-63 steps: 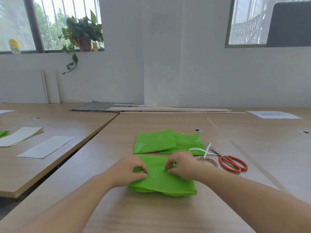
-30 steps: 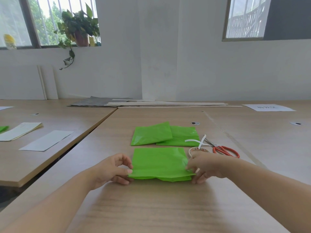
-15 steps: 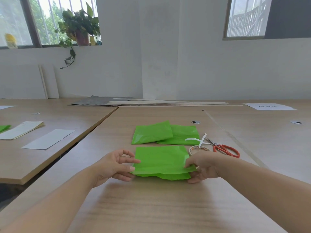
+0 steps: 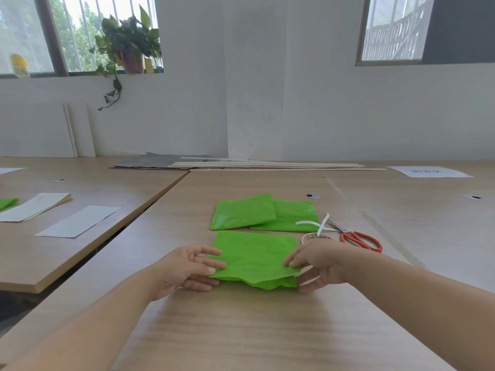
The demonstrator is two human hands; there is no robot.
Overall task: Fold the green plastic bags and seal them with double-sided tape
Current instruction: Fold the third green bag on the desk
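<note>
A green plastic bag (image 4: 255, 254) lies folded on the wooden table in front of me. My left hand (image 4: 187, 267) pinches its near left corner between thumb and fingers. My right hand (image 4: 316, 262) pinches the near right corner the same way. The near edge is lifted slightly, and a lower layer shows beneath it. Two folded green bags (image 4: 242, 211) (image 4: 293, 215) lie overlapped just behind. A roll of double-sided tape (image 4: 312, 236) with a loose white strip (image 4: 312, 223) sits to the right, partly hidden by my right hand.
Orange-handled scissors (image 4: 357, 238) lie right of the tape. A second table (image 4: 53, 253) on the left, across a gap, carries white papers (image 4: 79, 220). Flat boards (image 4: 267, 164) lie along the far wall, and a printed sheet (image 4: 428, 171) lies far right.
Both hands slid from the middle of the bag out to its near corners. They now pinch those corners, and the near edge is raised off the table.
</note>
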